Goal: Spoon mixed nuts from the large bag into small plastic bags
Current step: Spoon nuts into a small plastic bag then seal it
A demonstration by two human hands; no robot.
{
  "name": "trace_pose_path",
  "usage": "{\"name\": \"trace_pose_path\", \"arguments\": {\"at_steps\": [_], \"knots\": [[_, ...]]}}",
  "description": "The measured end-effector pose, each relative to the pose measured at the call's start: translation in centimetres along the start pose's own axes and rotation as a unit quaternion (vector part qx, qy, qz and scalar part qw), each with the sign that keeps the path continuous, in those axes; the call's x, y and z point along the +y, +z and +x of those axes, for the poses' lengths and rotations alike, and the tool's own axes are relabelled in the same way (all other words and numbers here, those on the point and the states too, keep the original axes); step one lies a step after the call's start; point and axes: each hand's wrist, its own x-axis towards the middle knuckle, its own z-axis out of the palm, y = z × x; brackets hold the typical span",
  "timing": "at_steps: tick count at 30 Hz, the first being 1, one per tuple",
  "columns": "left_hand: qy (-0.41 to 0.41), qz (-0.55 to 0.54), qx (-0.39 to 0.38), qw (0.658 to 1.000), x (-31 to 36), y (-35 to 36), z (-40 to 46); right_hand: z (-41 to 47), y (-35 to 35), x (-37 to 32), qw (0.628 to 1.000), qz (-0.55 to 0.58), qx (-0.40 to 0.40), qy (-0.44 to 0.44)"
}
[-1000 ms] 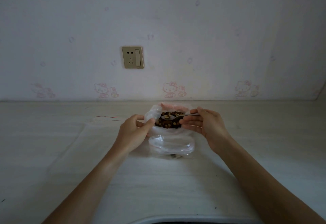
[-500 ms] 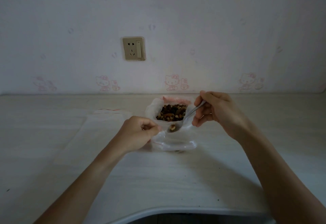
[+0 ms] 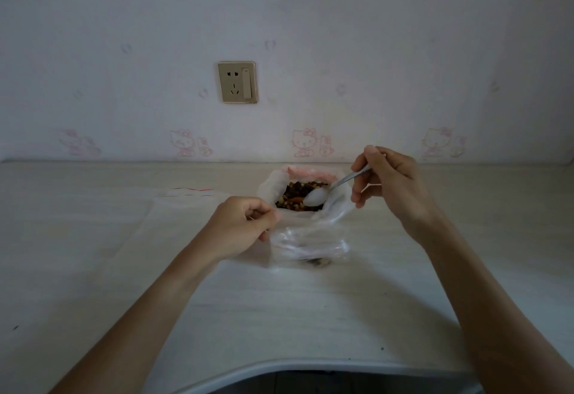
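The table in front of me carries everything, and on it, near the wall, stands the large bag with its mouth rolled open. The mixed nuts fill it almost to the rim. Just in front of this bag, nearer to me and touching it, lies the small plastic bag; a few dark pieces sit at its bottom, so I judge it holds only a little so far.

My left hand is curled and pinches the near left edge of the small bag's mouth between thumb and fingers, to keep it open. My right hand grips the handle of the spoon between thumb and bent fingers. The spoon's long axis runs from my right hand down and to the left, and its bowl rests over the nuts, at the right side of the large bag. The bowl looks pale; I cannot tell if it carries nuts.

The small bag's mouth lies from the bowl toward me and a little lower, so I think the next load must travel that short way over the rim.
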Motion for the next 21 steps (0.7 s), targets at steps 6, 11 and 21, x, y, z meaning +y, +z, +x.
{"name": "trace_pose_path", "arguments": {"at_steps": [6, 11, 21], "knots": [[0.049, 0.036, 0.210, 0.976, -0.1, 0.7, 2.9, 0.6, 0.6, 1.8, 0.994, 0.004, 0.098, 0.053], [-0.027, 0.048, 0.134, 0.989, -0.3, 2.4, 6.3, 0.6, 1.4, 2.3, 0.994, -0.049, 0.077, 0.054], [0.005, -0.044, 0.128, 0.991, -1.7, 3.6, 7.7, 0.6, 3.6, 4.3, 0.995, -0.056, 0.060, 0.054]]}}
